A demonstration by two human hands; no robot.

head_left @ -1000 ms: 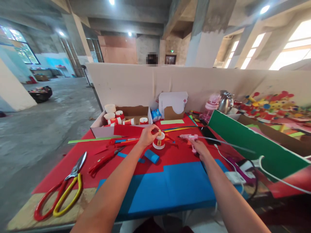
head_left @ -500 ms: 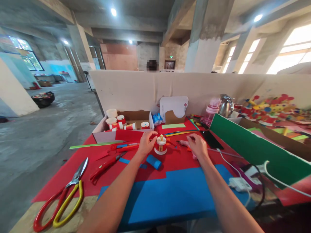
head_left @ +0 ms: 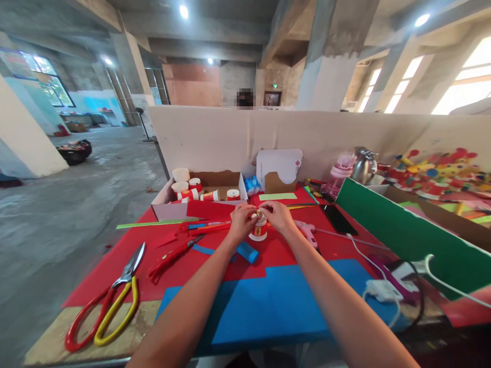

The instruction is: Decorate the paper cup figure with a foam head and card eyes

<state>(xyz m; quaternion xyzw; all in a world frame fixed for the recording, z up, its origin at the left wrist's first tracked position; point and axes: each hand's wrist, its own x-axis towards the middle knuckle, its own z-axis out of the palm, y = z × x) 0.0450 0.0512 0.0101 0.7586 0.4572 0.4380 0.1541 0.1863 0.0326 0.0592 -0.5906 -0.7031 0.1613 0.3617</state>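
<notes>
Pinching: left hand (head_left: 242, 222) and right hand (head_left: 279, 216), fingertips closed about one small yellow piece (head_left: 260, 212); red-and-white cup (head_left: 258, 231), axis vertical, directly below, between both, neither clearly nearer.

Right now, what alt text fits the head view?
The left hand and right hand are together at a small yellowish piece atop a red-and-white paper cup. A pink plastic glue gun lies to the right, metal scissors with red and yellow handles to the left.
</notes>
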